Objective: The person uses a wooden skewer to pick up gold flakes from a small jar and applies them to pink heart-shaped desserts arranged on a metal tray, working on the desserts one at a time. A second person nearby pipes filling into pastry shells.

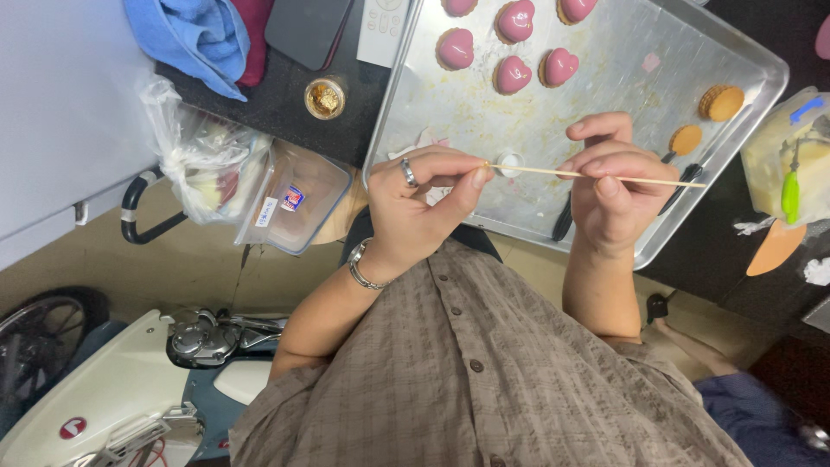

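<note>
Here, left of centre in the frame, a clear plastic container (298, 203) hangs off the edge of the dark table (294, 104); it carries a small white label and a small red-and-blue sticker, and a knotted clear plastic bag (194, 151) sits against it on its left. At the right edge stands another clear tub (778, 160) with a blue clip and a green piece on it, partly cut off by the frame. A blue cloth (194, 35) and a dark flat device are cropped at the top.

The metal tray (605, 95) runs out of the top; three of its pink heart-shaped sweets (512, 74) are cut off there. A small white piece on the skewer is half hidden behind the left thumb.

Both hands hover over the tray's lower edge. The left hand (419, 203), ringed and wearing a wrist bracelet, pinches the skewer's (596, 176) left tip between thumb and bent forefinger. The right hand (614, 186) has its grip closed on the skewer's middle, fingers curled over it, the thin stick lying level and pointing to the right.
</note>
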